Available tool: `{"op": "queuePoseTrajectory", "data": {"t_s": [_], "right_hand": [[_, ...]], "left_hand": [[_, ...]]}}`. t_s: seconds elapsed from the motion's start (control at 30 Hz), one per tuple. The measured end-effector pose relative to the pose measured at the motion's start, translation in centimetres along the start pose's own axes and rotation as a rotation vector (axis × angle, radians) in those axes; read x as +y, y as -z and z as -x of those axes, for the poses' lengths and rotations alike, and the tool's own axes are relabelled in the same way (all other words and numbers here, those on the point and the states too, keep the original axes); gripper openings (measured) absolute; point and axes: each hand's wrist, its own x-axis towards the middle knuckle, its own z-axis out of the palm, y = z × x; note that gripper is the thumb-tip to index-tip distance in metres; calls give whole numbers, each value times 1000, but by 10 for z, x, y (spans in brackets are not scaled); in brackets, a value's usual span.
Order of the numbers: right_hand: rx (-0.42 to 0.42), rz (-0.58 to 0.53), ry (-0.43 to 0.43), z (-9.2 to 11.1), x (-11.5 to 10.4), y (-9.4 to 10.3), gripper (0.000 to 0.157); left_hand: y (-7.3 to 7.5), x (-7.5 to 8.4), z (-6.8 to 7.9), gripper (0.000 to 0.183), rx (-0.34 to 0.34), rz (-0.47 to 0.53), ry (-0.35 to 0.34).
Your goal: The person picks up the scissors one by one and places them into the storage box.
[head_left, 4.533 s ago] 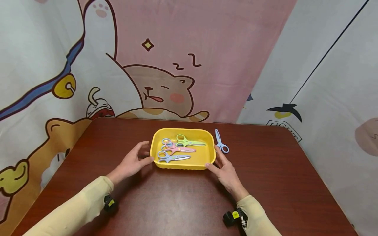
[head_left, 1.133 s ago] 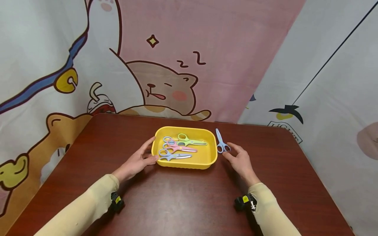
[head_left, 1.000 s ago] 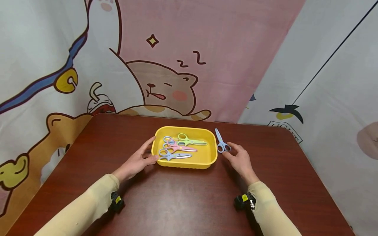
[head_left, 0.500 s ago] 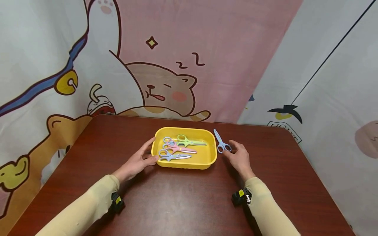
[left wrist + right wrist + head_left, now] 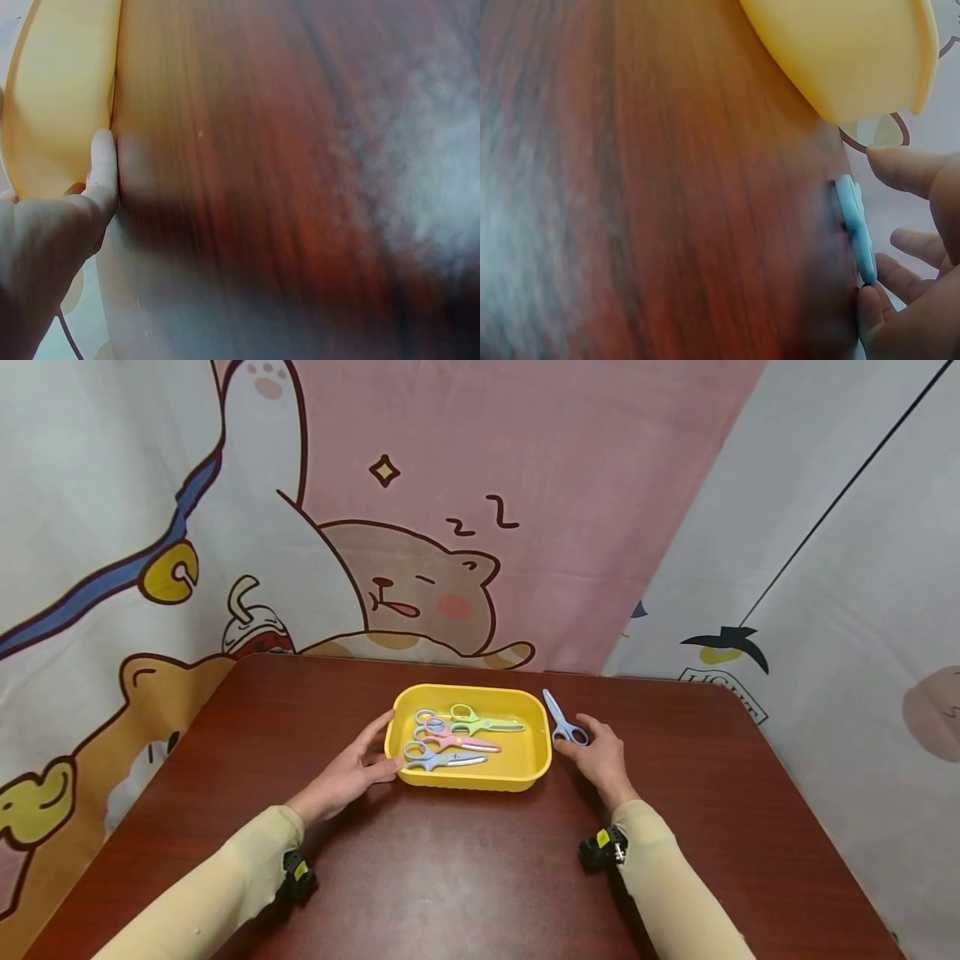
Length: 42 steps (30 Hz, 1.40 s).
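Note:
A yellow tray (image 5: 528,752) holds several small scissors: green ones (image 5: 487,724) at the back, pink ones (image 5: 461,742) in the middle, and blue ones (image 5: 446,759) in front, with another blue pair partly hidden under the pink. My left hand (image 5: 352,777) rests against the tray's left end, thumb along the front corner and fingers straight at the side. Outside the tray's right end, blue scissors (image 5: 562,722) lie with the blades pointing away. At their handles is my right hand (image 5: 600,760); in the right wrist view its lower fingers touch the handle while the thumb stands apart.
The dark red-brown wooden table (image 5: 450,868) extends in front of and beside the tray. Behind it hangs a printed cloth (image 5: 570,527) with cartoon animals. Each wrist wears a small black camera (image 5: 597,853).
My right hand has left the tray's right end for the blue scissors, then drifted slightly left. Those scissors have turned a little. My left hand has shifted right onto the tray's corner.

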Motion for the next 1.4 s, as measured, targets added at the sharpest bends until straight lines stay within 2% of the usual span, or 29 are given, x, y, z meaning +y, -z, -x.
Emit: {"op": "queuePoseTrajectory", "data": {"t_s": [0.17, 0.33, 0.83, 1.4], "right_hand": [[-5, 0, -30, 0, -2, -4, 72], [23, 51, -35, 0, -2, -8, 70], [72, 168, 48, 0, -3, -10, 64], [120, 107, 128, -3, 6, -8, 65]], "left_hand": [[0, 0, 2, 81, 3, -5, 2], [-1, 0, 2, 81, -1, -12, -3], [-1, 0, 2, 81, -2, -2, 4], [0, 0, 0, 81, -19, 20, -20]]}}
